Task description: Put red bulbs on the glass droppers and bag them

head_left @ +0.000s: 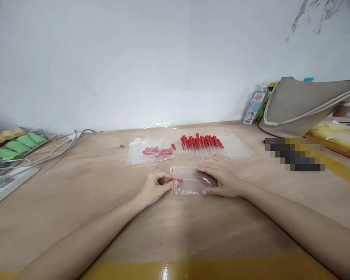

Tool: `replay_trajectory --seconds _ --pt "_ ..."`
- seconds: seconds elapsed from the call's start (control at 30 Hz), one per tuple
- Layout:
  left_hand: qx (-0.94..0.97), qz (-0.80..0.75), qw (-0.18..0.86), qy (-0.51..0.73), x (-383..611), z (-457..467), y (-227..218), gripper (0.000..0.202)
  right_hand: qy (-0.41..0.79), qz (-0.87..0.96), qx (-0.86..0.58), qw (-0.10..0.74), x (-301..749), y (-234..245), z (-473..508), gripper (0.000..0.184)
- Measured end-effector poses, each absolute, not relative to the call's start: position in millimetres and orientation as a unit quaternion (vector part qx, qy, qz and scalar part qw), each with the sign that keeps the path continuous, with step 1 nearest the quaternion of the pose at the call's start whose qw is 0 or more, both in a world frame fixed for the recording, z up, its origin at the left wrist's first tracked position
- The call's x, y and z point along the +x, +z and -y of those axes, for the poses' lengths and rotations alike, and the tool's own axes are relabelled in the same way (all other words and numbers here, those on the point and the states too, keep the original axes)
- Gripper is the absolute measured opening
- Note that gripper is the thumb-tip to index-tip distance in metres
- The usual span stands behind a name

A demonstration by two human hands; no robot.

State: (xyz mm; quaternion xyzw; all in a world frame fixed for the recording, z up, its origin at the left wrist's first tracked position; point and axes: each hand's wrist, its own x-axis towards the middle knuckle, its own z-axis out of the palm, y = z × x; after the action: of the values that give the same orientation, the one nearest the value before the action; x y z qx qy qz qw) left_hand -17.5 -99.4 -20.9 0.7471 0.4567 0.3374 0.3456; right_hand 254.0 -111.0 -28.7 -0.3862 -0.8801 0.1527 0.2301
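A small clear zip bag (189, 182) lies flat on the wooden table (105, 217) in front of me. My left hand (154, 188) is closed in a pinch on a red-capped dropper (176, 179) at the bag's left mouth. My right hand (223, 181) rests on the bag's right end, thumb and fingers gripping its edge. Behind the bag lies a row of several red-capped glass droppers (202, 147) on clear plastic. To their left sit filled clear bags (151, 151) with red caps inside.
A beige tote bag (306, 103) stands at the back right beside a small bottle (255, 105) and yellow packets (338, 136). At the left are a power strip (8, 181), grey cables (61, 149) and a tray of green and yellow items (14, 144).
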Motion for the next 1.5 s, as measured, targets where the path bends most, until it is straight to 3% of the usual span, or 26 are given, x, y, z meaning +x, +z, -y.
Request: replay_trajectory --seconds 0.27,0.67,0.8,1.0,1.2,1.5 --pt "0.856 -0.321 0.347 0.209 -18.2 97.4 -12.6 0.023 0.152 0.881 -0.387 0.225 252.0 -28.7 110.5 0.076" --pt "0.855 -0.34 0.321 0.224 -28.1 84.4 -6.1 0.019 0.142 0.887 -0.382 0.218 271.1 -31.3 113.2 0.082" --pt "0.804 -0.48 0.206 0.283 -27.5 47.3 3.5 0.02 0.144 0.886 -0.384 0.216 269.6 -30.4 113.3 0.08" --pt "0.75 -0.618 0.024 0.235 20.9 -16.4 7.5 0.03 0.144 0.884 -0.39 0.215 269.7 -31.2 114.2 0.081" --pt "0.668 -0.686 0.101 0.271 54.0 -52.8 7.6 0.025 0.132 0.889 -0.386 0.21 268.3 -28.5 114.5 0.08" --pt "0.644 -0.565 0.195 0.477 -3.6 -8.3 20.7 0.02 0.138 0.888 -0.381 0.218 267.7 -29.8 113.2 0.08"
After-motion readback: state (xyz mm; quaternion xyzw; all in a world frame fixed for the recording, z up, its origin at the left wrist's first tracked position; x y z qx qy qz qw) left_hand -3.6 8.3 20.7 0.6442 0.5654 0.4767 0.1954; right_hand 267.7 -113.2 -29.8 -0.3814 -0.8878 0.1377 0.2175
